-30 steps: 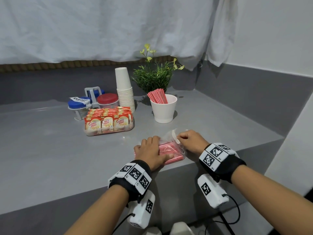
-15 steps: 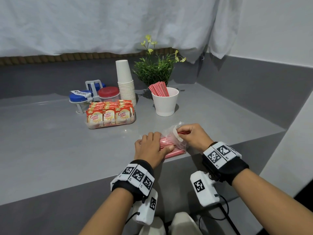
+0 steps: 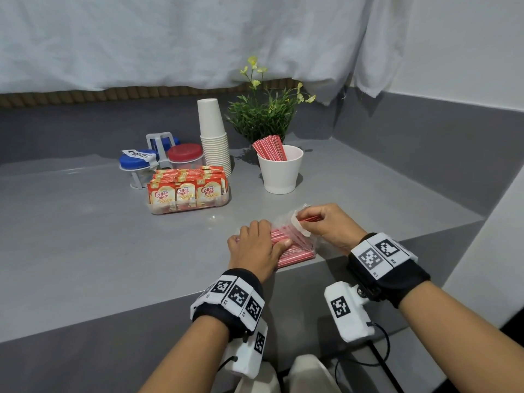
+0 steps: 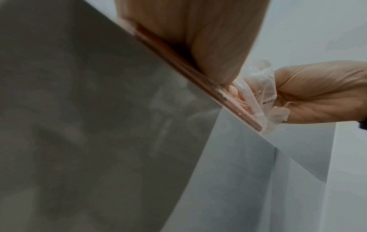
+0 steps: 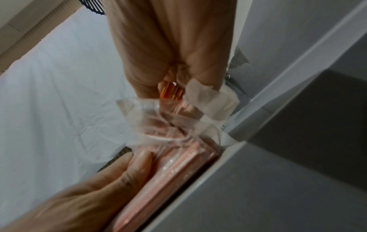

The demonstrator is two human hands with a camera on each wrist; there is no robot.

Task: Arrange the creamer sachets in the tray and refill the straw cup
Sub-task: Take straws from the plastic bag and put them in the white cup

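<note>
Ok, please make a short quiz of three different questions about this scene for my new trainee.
1. True or false: the right hand pinches red straws at the mouth of the plastic bag.
2. What does the left hand rest on?
A. the creamer tray
B. the plastic bag
C. the white cup
3. Fill in: the white cup already holds some ____.

Key: 1 true; 2 B; 3 straws.

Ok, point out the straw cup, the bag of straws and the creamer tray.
straw cup (image 3: 280, 177): head view, white front wall.
bag of straws (image 3: 295, 252): head view, red straws through plastic.
creamer tray (image 3: 188, 209): head view, clear front rim.
</note>
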